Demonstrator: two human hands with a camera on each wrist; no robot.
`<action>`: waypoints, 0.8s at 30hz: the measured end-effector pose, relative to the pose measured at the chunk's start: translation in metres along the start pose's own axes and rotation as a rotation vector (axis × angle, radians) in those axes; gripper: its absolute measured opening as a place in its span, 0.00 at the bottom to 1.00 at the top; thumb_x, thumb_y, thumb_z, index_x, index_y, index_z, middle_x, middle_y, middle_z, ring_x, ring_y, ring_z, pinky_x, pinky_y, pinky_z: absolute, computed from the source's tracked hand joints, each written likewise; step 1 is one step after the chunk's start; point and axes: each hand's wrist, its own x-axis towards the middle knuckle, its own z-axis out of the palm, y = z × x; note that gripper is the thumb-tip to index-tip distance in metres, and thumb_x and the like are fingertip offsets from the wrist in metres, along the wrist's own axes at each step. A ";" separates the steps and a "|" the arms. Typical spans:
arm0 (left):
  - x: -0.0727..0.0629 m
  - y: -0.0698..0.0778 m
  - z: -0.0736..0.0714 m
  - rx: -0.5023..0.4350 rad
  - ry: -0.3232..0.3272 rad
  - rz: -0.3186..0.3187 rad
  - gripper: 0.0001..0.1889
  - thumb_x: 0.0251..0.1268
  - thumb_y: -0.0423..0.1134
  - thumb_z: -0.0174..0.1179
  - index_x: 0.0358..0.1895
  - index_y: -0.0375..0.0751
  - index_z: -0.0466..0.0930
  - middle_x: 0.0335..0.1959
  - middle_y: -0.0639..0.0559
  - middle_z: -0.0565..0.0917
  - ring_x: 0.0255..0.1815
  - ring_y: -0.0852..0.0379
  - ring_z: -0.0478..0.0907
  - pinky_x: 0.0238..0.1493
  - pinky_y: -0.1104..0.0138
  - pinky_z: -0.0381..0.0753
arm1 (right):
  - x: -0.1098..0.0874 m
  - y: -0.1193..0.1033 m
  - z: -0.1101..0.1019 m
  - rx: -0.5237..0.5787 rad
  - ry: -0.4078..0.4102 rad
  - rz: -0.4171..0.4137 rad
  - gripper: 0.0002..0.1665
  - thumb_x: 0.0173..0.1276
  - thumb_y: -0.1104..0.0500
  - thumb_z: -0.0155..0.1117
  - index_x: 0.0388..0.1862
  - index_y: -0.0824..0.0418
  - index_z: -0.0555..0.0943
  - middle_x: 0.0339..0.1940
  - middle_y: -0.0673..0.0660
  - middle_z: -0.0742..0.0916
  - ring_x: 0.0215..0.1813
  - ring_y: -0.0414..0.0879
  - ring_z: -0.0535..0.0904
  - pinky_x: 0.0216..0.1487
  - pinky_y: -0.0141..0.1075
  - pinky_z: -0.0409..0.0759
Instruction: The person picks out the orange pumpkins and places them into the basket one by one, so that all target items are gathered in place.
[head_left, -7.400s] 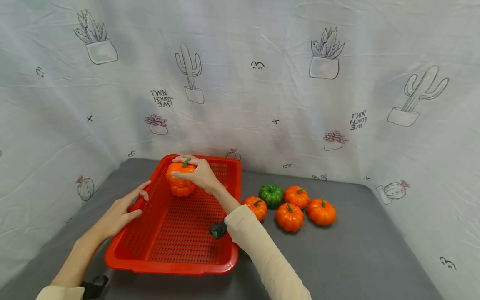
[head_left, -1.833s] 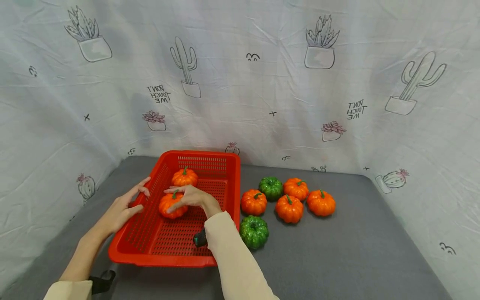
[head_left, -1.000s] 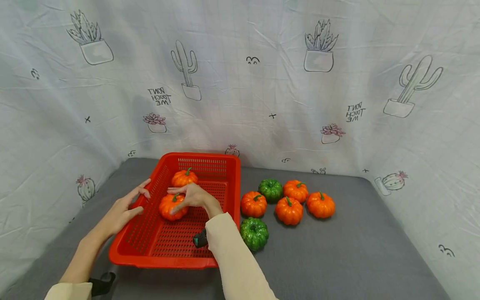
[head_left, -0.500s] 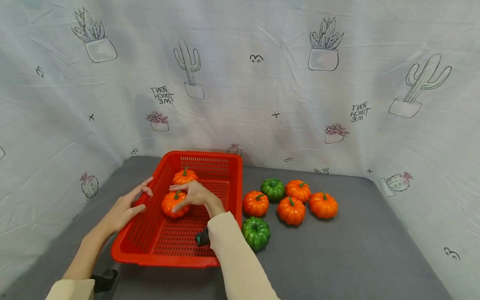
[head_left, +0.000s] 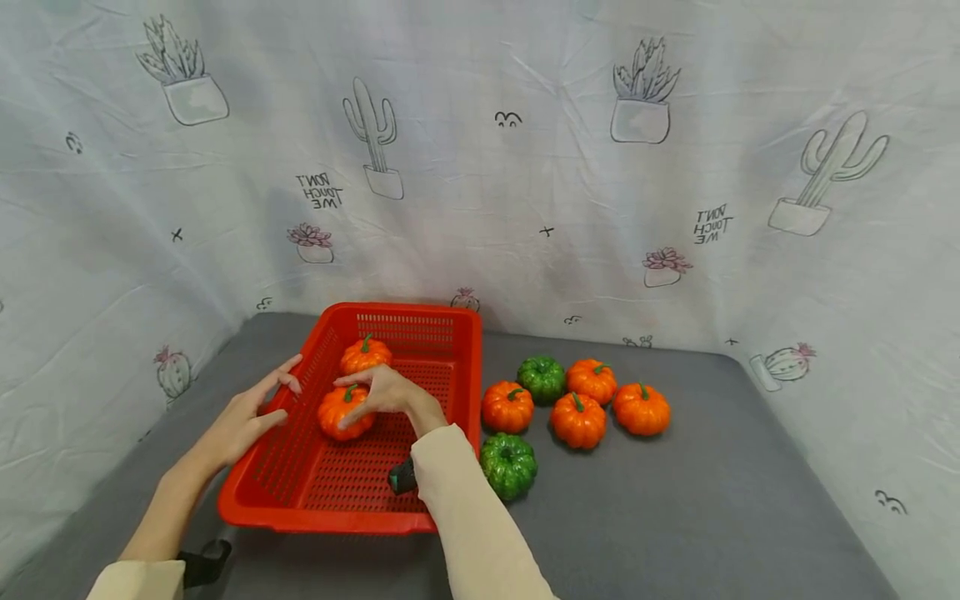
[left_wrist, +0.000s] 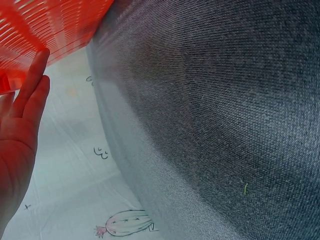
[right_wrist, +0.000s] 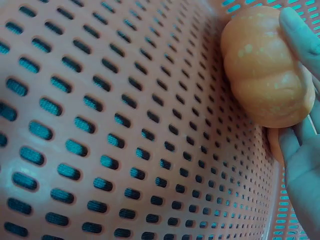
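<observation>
My right hand (head_left: 392, 392) grips a small orange ribbed pumpkin (head_left: 335, 413) with a green stem, thumb on the near side and fingers on the far side. This pumpkin sits low in the red slotted basket (head_left: 330, 522), toward its left wall. Right behind it, a second orange pumpkin (head_left: 364, 356) stands in the back left corner, partly hidden by my fingers. My left hand (head_left: 242, 423) holds the basket's left rim; in the left wrist view its fingers (left_wrist: 35, 95) lie along the outer wall. In the right wrist view the gripped pumpkin (right_wrist: 267, 70) is close over the slotted floor.
On the grey tabletop (head_left: 697, 508), right of the basket, stand several orange pumpkins (head_left: 578, 421) and two green ones, one farther back (head_left: 541, 380) and one near my right sleeve (head_left: 508, 467). A white printed curtain (head_left: 480, 167) hangs behind.
Earliest, my right hand held a pumpkin raised over the other at the basket's back; now it is lower and in front of that one. Over the last two seconds both hands stay nearly still.
</observation>
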 end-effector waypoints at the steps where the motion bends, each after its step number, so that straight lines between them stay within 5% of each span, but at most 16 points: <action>1: 0.000 0.000 0.000 -0.004 0.000 0.000 0.15 0.58 0.24 0.53 0.46 0.43 0.69 0.72 0.39 0.61 0.53 0.44 0.65 0.40 0.67 0.67 | 0.000 0.000 0.000 -0.002 0.002 0.002 0.37 0.49 0.60 0.79 0.61 0.53 0.79 0.55 0.46 0.82 0.42 0.37 0.67 0.40 0.28 0.65; 10: -0.001 0.001 -0.001 -0.023 -0.010 -0.030 0.14 0.58 0.24 0.51 0.46 0.41 0.69 0.72 0.38 0.60 0.51 0.43 0.66 0.35 0.66 0.72 | -0.001 0.000 0.002 0.027 -0.017 0.004 0.34 0.50 0.60 0.78 0.59 0.50 0.80 0.63 0.48 0.77 0.49 0.33 0.69 0.50 0.26 0.68; 24: 0.001 0.001 0.000 0.002 -0.004 -0.015 0.14 0.59 0.25 0.52 0.46 0.43 0.69 0.72 0.39 0.61 0.50 0.44 0.65 0.38 0.66 0.69 | -0.005 -0.001 0.002 0.140 -0.005 0.036 0.34 0.50 0.63 0.77 0.58 0.53 0.80 0.57 0.44 0.79 0.48 0.34 0.69 0.50 0.27 0.68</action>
